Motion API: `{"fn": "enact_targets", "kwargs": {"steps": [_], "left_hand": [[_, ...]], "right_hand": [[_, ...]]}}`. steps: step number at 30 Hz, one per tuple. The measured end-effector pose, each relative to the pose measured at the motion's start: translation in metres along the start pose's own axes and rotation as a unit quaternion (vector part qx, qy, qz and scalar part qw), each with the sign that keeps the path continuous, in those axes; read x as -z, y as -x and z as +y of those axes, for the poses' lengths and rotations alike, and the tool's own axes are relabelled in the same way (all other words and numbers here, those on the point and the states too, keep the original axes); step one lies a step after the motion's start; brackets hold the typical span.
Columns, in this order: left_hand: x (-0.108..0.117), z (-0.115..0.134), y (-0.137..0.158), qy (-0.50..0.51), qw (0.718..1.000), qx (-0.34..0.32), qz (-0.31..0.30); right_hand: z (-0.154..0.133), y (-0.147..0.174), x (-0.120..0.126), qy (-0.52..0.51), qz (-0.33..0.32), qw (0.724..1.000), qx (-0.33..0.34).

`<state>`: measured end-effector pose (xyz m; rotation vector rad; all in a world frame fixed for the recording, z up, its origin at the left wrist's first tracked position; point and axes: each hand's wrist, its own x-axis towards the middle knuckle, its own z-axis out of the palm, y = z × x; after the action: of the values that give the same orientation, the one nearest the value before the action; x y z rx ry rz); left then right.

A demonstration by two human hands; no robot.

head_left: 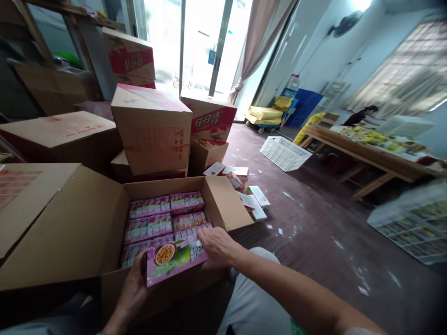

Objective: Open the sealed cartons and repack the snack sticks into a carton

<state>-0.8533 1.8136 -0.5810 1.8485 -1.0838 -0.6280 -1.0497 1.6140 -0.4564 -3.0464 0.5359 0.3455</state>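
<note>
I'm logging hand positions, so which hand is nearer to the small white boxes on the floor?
The right hand: it holds the right end of the purple pack, toward the white boxes; the left hand holds the opposite end, farther away.

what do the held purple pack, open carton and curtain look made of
Purple pack: likely thin printed card, perhaps glossy, with straight box edges. Open carton: brown matte cardboard, probably corrugated, with stiff flaps. Curtain: seemingly matte fabric, hanging in soft folds.
</note>
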Motion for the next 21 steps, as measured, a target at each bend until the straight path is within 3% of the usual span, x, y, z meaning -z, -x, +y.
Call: {"fn": "enact_targets", "kwargs": {"steps": [3,6,9,11,13,16,18,21], "left_hand": [[-0.002,0.012,-0.002,0.005,0.999,0.03,0.009],[-0.003,0.015,-0.004,-0.021,0.997,0.08,0.009],[-0.006,0.006,-0.005,-0.074,0.991,0.114,-0.011],[-0.011,-0.004,-0.006,-0.137,0.987,0.084,-0.011],[-0.018,-0.014,-0.008,-0.224,0.973,0.059,-0.012],[-0.029,-0.023,-0.01,-0.338,0.937,0.07,-0.059],[-0.035,-0.026,-0.011,-0.382,0.917,0.076,-0.084],[-0.04,-0.029,-0.013,-0.416,0.902,0.074,-0.086]], "right_hand": [[-0.002,0.006,-0.009,0.016,0.038,0.999,0.014],[-0.001,0.007,-0.013,-0.017,0.054,0.998,-0.019],[0.014,0.016,-0.005,-0.058,0.067,0.991,-0.097],[0.033,0.03,0.007,-0.081,0.093,0.974,-0.192],[0.062,0.051,0.019,-0.111,0.135,0.938,-0.299],[0.117,0.09,0.024,-0.158,0.189,0.865,-0.437],[0.154,0.12,0.013,-0.177,0.189,0.809,-0.529],[0.191,0.162,-0.025,-0.189,0.151,0.738,-0.63]]}}
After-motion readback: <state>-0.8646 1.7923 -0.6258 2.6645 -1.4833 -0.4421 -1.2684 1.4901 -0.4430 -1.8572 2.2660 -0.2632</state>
